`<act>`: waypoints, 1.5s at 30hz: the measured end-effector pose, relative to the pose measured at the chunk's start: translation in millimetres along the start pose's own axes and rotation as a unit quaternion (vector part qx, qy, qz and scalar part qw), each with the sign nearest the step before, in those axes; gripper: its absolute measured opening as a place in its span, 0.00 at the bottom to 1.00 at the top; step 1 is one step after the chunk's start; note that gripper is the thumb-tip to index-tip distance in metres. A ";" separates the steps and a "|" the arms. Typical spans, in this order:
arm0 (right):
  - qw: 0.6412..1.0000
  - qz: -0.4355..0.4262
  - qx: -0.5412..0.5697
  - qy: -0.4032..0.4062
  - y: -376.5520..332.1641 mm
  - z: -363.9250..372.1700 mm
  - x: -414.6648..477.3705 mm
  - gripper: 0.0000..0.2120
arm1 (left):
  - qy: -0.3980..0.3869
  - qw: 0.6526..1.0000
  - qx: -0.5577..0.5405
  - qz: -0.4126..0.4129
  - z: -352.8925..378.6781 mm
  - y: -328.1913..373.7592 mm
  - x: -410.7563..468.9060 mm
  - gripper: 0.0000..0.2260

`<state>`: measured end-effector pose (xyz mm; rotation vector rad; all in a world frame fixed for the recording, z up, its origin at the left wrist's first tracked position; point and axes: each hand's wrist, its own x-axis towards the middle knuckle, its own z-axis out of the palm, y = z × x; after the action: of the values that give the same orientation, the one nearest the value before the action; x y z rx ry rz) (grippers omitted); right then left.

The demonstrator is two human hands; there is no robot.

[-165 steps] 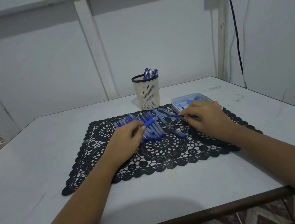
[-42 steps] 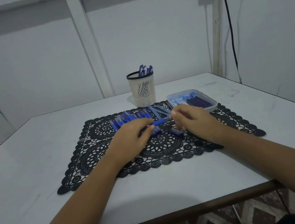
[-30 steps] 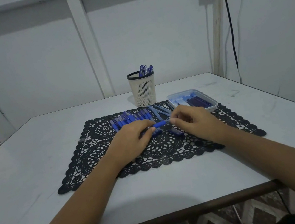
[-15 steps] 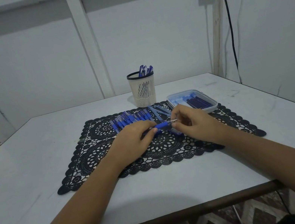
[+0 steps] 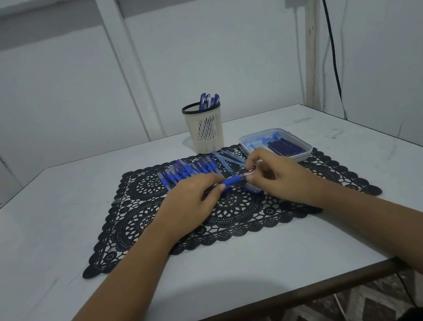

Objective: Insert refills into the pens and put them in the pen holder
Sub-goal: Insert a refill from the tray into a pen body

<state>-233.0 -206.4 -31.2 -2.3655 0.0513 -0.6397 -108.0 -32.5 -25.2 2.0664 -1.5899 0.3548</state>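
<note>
My left hand [image 5: 192, 203] curls round the blue pen [image 5: 232, 181], holding it low over the black lace mat [image 5: 142, 223], while my right hand [image 5: 278, 176] pinches the thin refill [image 5: 250, 172] at its open end. The pen lies left to right, mouth toward my right hand. It should feel light and stiff; the refill looks slender and likely to bend, so I'd pinch it close to the mouth. Just beyond lies a row of pens [image 5: 186, 170]; far right sits the refill tray [image 5: 302, 154]; farther back on the counter [image 5: 45, 218] stands the pen holder [image 5: 205, 130].
</note>
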 end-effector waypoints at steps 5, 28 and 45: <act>1.000 0.018 -0.002 0.006 -2.0 0.5 0.3 0.10 | -0.003 1.000 0.001 0.006 1.0 -0.9 -1.0 0.09; 0.999 0.022 0.024 0.002 -0.5 0.9 0.3 0.12 | 0.014 1.000 -0.014 0.013 3.4 0.2 -0.3 0.09; 0.990 0.011 -0.137 -0.011 6.5 0.7 3.0 0.09 | 0.098 0.989 0.108 0.027 6.1 2.3 -2.3 0.14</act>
<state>-229.3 -211.5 -34.4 -2.6315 0.1652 -0.6294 -111.4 -34.3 -30.9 2.0735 -1.5477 0.7568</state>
